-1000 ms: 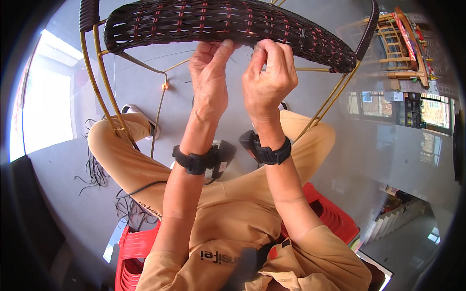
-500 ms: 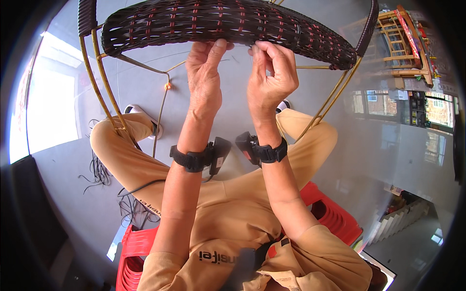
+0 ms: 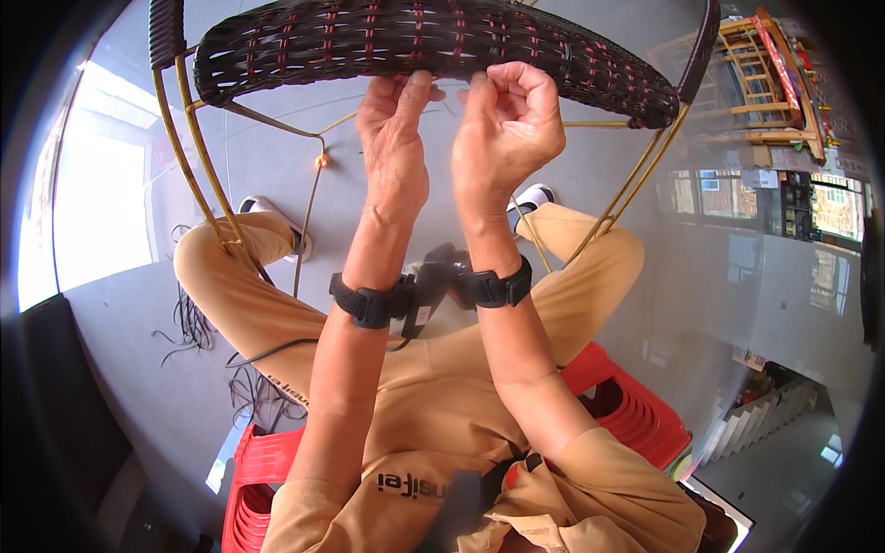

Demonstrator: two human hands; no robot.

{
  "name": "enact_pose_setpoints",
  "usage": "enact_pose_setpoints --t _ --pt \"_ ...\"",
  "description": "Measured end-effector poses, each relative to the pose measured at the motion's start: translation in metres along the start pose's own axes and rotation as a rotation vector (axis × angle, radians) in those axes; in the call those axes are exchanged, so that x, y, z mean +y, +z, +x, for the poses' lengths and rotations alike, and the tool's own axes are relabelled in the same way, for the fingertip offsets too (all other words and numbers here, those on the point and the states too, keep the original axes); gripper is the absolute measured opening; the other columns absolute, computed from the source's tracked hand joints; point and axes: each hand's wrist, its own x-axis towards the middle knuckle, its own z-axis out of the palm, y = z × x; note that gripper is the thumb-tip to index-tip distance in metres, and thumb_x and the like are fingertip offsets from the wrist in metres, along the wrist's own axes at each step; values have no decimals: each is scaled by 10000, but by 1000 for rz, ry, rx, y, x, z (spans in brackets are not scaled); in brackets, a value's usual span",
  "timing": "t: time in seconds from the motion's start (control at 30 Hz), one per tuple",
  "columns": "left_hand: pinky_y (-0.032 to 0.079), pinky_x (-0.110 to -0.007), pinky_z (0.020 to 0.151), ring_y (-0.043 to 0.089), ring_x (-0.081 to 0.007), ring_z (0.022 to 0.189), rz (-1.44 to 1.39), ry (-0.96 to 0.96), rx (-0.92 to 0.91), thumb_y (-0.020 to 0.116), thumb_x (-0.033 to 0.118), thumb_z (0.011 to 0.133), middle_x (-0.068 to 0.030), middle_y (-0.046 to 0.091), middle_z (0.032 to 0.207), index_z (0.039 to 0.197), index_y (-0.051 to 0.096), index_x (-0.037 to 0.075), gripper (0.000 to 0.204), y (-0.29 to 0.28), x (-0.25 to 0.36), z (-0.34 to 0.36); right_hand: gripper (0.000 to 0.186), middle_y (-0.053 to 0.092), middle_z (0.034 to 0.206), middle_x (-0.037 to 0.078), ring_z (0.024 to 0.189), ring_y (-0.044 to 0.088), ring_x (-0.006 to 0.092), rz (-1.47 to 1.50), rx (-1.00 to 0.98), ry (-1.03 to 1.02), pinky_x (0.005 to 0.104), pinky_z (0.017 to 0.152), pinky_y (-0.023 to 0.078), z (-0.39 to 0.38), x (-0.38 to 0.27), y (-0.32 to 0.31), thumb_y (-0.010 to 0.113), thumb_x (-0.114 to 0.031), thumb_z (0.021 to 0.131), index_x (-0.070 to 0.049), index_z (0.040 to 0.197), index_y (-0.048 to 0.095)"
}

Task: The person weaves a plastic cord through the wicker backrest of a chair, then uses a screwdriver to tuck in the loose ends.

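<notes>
A curved panel of dark brown wicker, threaded with red strands, spans a gold-coloured metal frame in front of me. Along the panel's near edge, left of its middle, my left hand is closed, thumb up and fingertips pinching the rim. Just right of it, my right hand is closed too, fingers curled and thumb tip against the wicker edge. Whatever lies between the right fingertips is too small or hidden to make out. Each wrist wears a black strap with a dark box on it.
Frame legs come down by both my knees, and an orange tie marks one rod joint. Loose dark strips lie on the floor at left. Red plastic stools are under me. A wooden rack stands at far right.
My right hand has shifted slightly left, toward my left hand, and its wrist has turned. My left hand stays nearly in place on the wicker rim.
</notes>
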Motion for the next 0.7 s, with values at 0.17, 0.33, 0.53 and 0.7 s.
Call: enact_pose_setpoints --t 0.17,0.33,0.53,0.7 --pt "438 -282 801 561 -119 786 49 0 -39 599 104 860 -28 613 884 946 572 68 97 -4 1 2 99 573 711 48 624 586 100 152 -2 111 212 582 469 -1 0 -7 607 92 760 26 811 555" --pt "426 -284 799 558 -112 786 58 15 -45 611 126 856 -10 619 875 940 585 96 92 -5 1 2 110 571 821 56 686 608 131 -90 -115 -165 232 612 510 -1 6 -22 636 61 769 31 867 597" --pt "431 -267 768 528 -106 820 84 24 -24 640 147 833 -10 607 925 987 596 50 187 -5 1 3 124 582 869 58 714 619 141 -44 -114 -61 260 632 542 -4 5 -30 631 4 799 44 914 605" --pt "433 -267 764 532 -108 803 76 12 -18 642 129 829 -11 605 924 991 594 50 186 -7 1 2 64 607 746 75 651 606 136 282 -37 452 250 624 519 -4 -11 -22 607 3 821 52 862 596"
